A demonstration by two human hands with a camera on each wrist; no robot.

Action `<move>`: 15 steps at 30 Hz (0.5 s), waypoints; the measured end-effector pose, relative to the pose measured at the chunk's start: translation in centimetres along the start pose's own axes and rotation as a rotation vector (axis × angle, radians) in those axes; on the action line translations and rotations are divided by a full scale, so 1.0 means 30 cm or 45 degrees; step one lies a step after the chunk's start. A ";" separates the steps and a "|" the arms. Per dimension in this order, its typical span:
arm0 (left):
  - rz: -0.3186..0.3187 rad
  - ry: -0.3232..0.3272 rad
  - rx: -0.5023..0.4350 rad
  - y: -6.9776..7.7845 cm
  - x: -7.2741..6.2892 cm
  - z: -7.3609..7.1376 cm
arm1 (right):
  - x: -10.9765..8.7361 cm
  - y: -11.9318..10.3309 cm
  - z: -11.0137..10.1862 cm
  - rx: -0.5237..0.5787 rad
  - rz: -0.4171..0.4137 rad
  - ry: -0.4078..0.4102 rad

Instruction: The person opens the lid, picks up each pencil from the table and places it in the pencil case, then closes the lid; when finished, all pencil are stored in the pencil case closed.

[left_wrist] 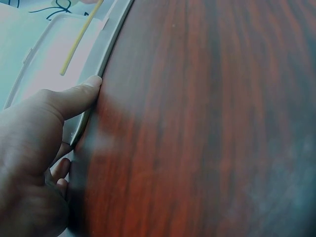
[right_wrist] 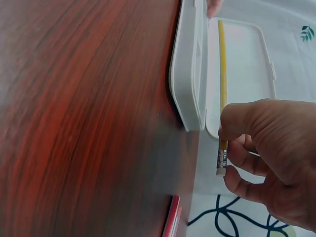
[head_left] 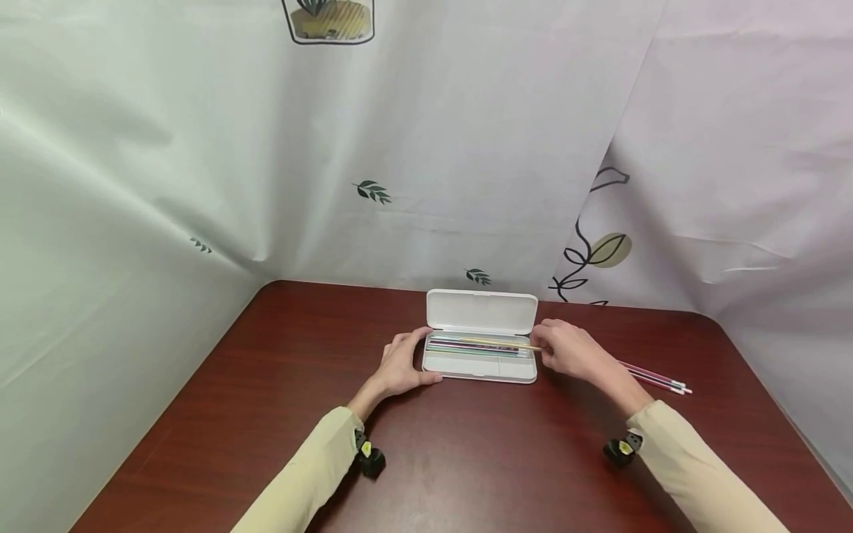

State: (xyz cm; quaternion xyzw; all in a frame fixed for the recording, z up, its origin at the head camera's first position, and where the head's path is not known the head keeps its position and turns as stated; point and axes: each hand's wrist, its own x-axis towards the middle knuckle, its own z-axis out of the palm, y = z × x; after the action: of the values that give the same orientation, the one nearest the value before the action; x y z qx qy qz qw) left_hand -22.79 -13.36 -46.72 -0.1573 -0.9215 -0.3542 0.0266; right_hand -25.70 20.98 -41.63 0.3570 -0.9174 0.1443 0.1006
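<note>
Pinching a yellow pencil (right_wrist: 223, 84) in the right grip (head_left: 568, 349) over a white case (head_left: 460, 364) near the far edge of the table (head_left: 480, 451), clamping the case with the left grip (head_left: 398, 364); risking a roll off the stored pencils (head_left: 466, 346) if released tilted.

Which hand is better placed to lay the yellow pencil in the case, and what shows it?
Right, most likely: the right hand already pinches the yellow pencil near its eraser end, its length reaching over the open case. The left hand holds the case's left end.

Pale leaf-printed curtain (head_left: 460, 148) behind reddish-brown table (head_left: 480, 451)
</note>
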 end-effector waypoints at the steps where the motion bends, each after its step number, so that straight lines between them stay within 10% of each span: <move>1: -0.004 -0.004 0.005 0.000 0.000 0.000 | 0.005 -0.003 0.004 -0.002 -0.003 -0.004; 15: -0.006 -0.007 0.019 0.003 0.002 -0.002 | 0.069 -0.044 0.039 0.016 -0.029 -0.057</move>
State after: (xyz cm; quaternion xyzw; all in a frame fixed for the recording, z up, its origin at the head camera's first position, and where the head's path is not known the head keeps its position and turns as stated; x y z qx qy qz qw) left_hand -22.81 -13.31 -46.61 -0.1558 -0.9245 -0.3471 0.0241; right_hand -26.40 18.35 -41.88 0.3711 -0.9144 0.1410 0.0794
